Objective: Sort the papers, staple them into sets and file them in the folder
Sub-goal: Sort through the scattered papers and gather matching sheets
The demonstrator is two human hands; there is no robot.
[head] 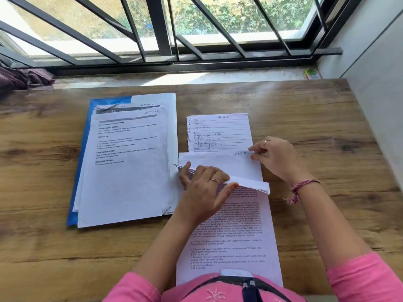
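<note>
Worktop [305,118]: wood-grain surface, running up to a barred window [196,29].

Folder [91,136]: blue, lying open and flat on the left half of the worktop. A pile [128,171] of printed sheets is resting on it, slightly fanned; handwritten "SECTION" marks are showing at the top right corners of the upper sheets.

Lined sheet [218,131]: handwritten, headed "SECTION 1", lying right of the folder, toward the window. Its near end is sitting under the lifted set.

Printed page [231,236]: dense text, lying flat in front of the person, near edge reaching the body.

Set [220,163]: several white sheets, marked "SECTION 5" at the top right corner, being folded back over the top of the printed page; the fold edge is running diagonally from the left hand toward the lower right, with the sheet edges visible as a thin stack.

Left hand [205,186]: fingers curling round the fold, thumb on the near side and fingertips tucked under the far side, gripping the set. 1 ring is showing.

Right hand [274,155]: thumb and forefinger pinching the top right corner of the set, just beside the "SECTION 5" mark; the other fingers are lying loosely bent. 1 ring and a pink thread bracelet [303,186] are showing.

Sleeves [366,277]: pink, at the bottom of the view.

Cloth [21,79]: dark purple, bunched on the sill at far left. A small packet [312,73] is sitting at the sill's right end.
</note>
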